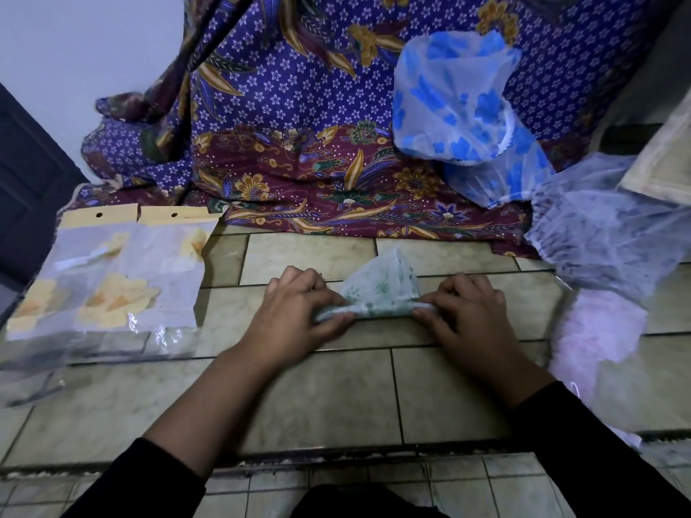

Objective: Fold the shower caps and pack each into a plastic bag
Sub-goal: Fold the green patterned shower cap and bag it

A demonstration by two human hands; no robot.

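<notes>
Black sleeves (pixel 583 443) nearest, left hand (pixel 295 312) and right hand (pixel 463 312) palms down, fingers (pixel 299 280) curled, pinching green-print shower cap (pixel 377 289) ends

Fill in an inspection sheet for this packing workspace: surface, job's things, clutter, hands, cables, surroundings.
Surface: tiled surface, pale with dark grout lines.
Job's things: green-print shower cap, partly folded, at centre; two plastic bags with yellow-flower print inside, at left; blue-flower cap, grey-print cap and pink cap, unfolded, at right.
Clutter: batik cloth draped behind.
Hands: left hand and right hand each grip one end of the green-print shower cap's folded edge.
Cables: nothing seen.
Surroundings: plain wall; dark door at left.
</notes>
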